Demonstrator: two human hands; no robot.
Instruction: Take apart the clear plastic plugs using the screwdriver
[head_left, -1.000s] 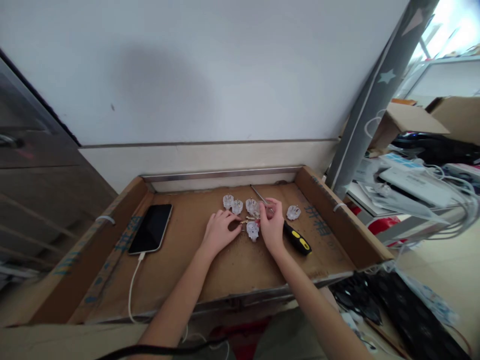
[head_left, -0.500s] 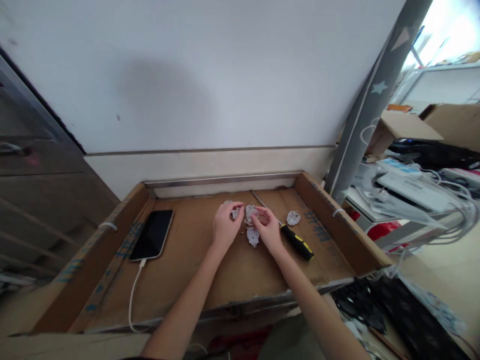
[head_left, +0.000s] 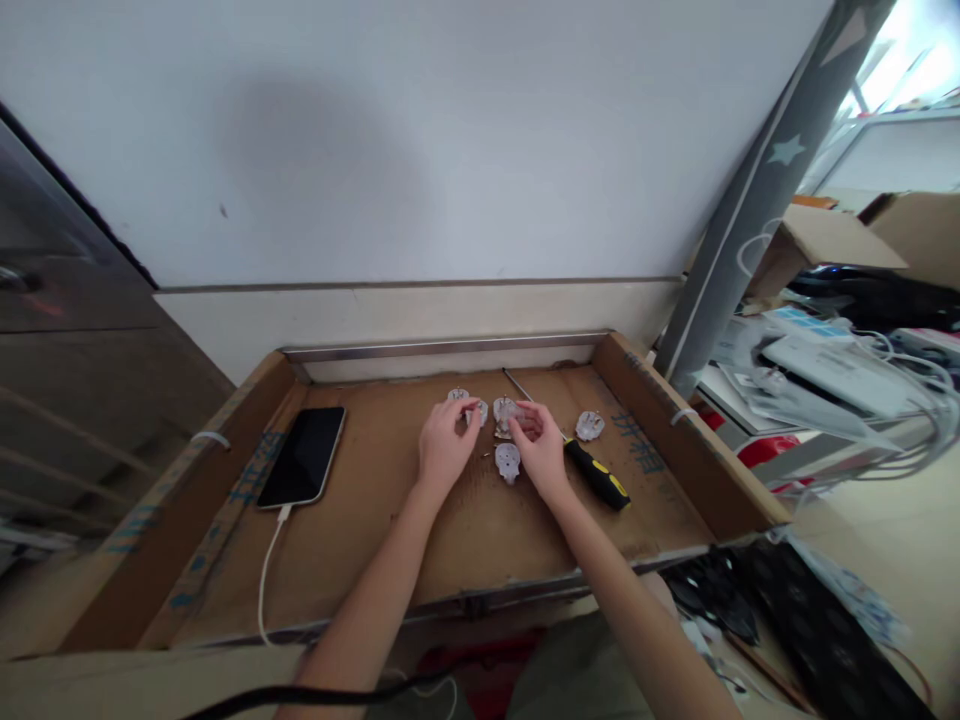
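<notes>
My left hand (head_left: 444,445) has thumb and index finger pinched together beside a small white plastic plug part (head_left: 480,413); whatever is between the fingertips is too small to make out. My right hand (head_left: 544,455) is curled, thumb and fingers closed at the right edge of another white plug part (head_left: 504,412), which shows metal pins. Just below it, a white plug cover (head_left: 508,462) lies on the cardboard with a tiny screw-like piece (head_left: 486,455) to its left. Behind my left fingers sits one more white plug part (head_left: 457,394).
A cardboard tray (head_left: 360,560) with raised sides forms the work surface. To the right lie a black-and-yellow screwdriver (head_left: 598,474) and a white plug part (head_left: 589,425). A phone (head_left: 304,457) on a white cable is at left. A grey pole (head_left: 739,210) stands beyond the tray.
The view has shifted slightly. My left thumb and index finger have come closer together. My right hand remains at the middle plug part, its fingers slightly more curled.
</notes>
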